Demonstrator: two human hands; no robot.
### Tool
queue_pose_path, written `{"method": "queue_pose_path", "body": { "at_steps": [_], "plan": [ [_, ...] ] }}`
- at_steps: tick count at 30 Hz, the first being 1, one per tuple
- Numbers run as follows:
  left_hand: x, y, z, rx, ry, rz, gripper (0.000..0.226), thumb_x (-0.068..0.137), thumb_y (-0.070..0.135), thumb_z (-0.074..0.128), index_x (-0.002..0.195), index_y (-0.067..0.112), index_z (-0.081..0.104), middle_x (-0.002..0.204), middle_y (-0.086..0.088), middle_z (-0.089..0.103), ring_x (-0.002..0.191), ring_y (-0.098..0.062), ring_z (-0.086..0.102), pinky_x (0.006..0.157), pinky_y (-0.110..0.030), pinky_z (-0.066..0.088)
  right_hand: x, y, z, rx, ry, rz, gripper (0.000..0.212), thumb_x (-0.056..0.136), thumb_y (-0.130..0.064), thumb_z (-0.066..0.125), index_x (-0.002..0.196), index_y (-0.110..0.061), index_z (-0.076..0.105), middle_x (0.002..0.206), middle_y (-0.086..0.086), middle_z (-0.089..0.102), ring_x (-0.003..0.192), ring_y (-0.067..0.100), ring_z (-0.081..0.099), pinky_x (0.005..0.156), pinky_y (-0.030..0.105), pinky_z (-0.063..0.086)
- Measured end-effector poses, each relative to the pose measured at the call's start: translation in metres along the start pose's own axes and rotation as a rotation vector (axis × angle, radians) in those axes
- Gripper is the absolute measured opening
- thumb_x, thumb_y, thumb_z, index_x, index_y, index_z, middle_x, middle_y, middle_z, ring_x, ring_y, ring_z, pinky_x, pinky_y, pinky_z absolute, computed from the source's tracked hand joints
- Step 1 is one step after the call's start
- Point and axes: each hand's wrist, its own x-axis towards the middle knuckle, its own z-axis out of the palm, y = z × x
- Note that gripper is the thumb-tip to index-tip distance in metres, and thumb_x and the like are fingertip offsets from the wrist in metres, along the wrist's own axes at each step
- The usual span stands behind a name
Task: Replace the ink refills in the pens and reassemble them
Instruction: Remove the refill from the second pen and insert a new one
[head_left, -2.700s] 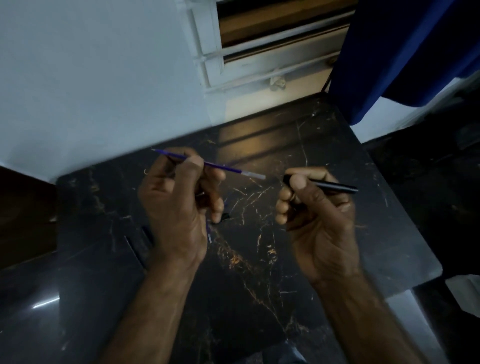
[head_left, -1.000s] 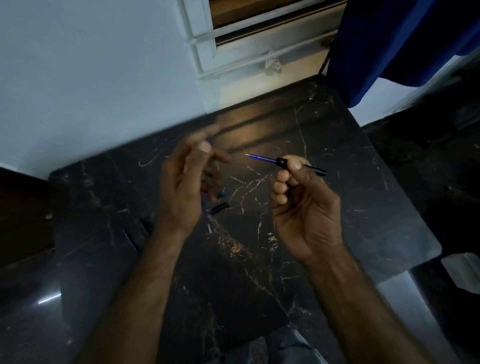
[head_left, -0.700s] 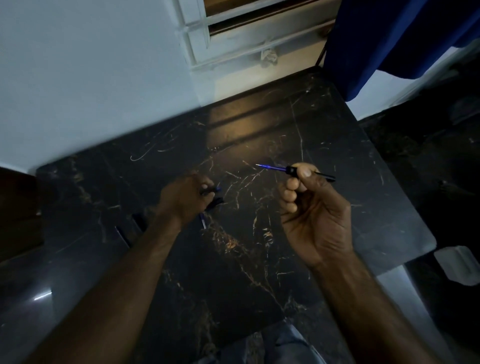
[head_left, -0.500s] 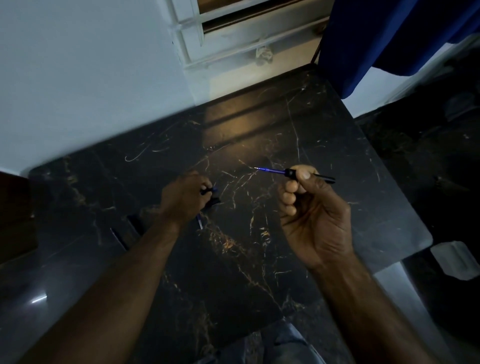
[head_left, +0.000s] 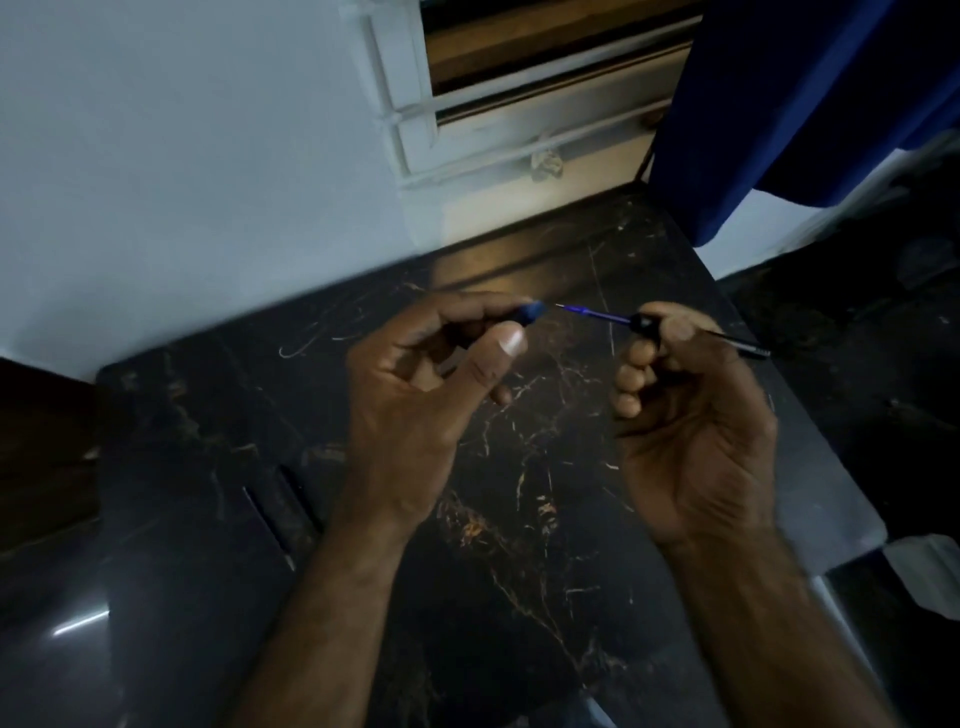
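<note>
My right hand (head_left: 685, 415) grips a black pen barrel (head_left: 737, 344) above the dark marble table (head_left: 519, 519). A blue ink refill (head_left: 592, 313) sticks out of the barrel's left end, its fine tip pointing left. My left hand (head_left: 415, 400) pinches a small blue and black pen tip piece (head_left: 527, 313) between finger and thumb. The piece's open end sits a short gap left of the refill's tip, roughly in line with it, not touching.
Two dark pen parts (head_left: 275, 509) lie on the table at the left, beside my left wrist. A pale wall and a window frame (head_left: 415, 130) stand behind the table. A blue curtain (head_left: 805, 104) hangs at the upper right. The table's right edge drops off near a white object (head_left: 924, 571).
My left hand went down to the table, picked up the blue and black tip piece and raised it level with the refill's tip. My right hand kept holding the barrel with the refill inside.
</note>
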Motion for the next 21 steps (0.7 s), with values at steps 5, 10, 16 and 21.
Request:
{"method": "queue_pose_path", "body": {
  "at_steps": [5,10,16,21],
  "plan": [
    [-0.001,0.006,0.006,-0.096,-0.009,0.072,0.017,0.099,0.025,0.078,0.115,0.018,0.081,0.113,-0.004,0.079,0.088,-0.014,0.072,0.067,-0.03,0.059,-0.002,-0.008,0.015,-0.053,-0.061,-0.057,0.016,0.094,-0.009,0.054,0.097,-0.005,0.07,0.068,0.003,0.066,0.057,0.011,0.061,0.048,0.02,0.049],
    [0.0,0.01,0.003,-0.144,0.031,0.076,0.013,0.099,0.016,0.076,0.111,0.019,0.081,0.109,-0.004,0.078,0.085,-0.013,0.069,0.064,-0.031,0.059,-0.005,-0.008,0.021,-0.094,-0.052,-0.066,0.014,0.092,-0.011,0.056,0.094,-0.006,0.069,0.068,0.003,0.065,0.057,0.012,0.061,0.047,0.021,0.049],
    [0.0,0.012,0.004,-0.151,0.061,0.063,0.015,0.096,0.009,0.07,0.109,0.013,0.079,0.104,-0.003,0.078,0.082,-0.013,0.068,0.063,-0.032,0.058,-0.005,-0.007,0.023,-0.108,-0.045,-0.091,0.013,0.093,-0.009,0.056,0.096,-0.004,0.067,0.066,0.002,0.065,0.056,0.012,0.061,0.047,0.021,0.048],
    [0.001,0.015,0.005,-0.138,0.054,0.059,0.016,0.096,0.008,0.07,0.107,0.016,0.08,0.105,-0.004,0.077,0.082,-0.013,0.068,0.062,-0.032,0.059,-0.004,-0.005,0.021,-0.152,-0.056,-0.112,0.012,0.095,-0.008,0.058,0.098,-0.004,0.069,0.07,0.003,0.068,0.058,0.013,0.064,0.048,0.022,0.05]
  ]
}}
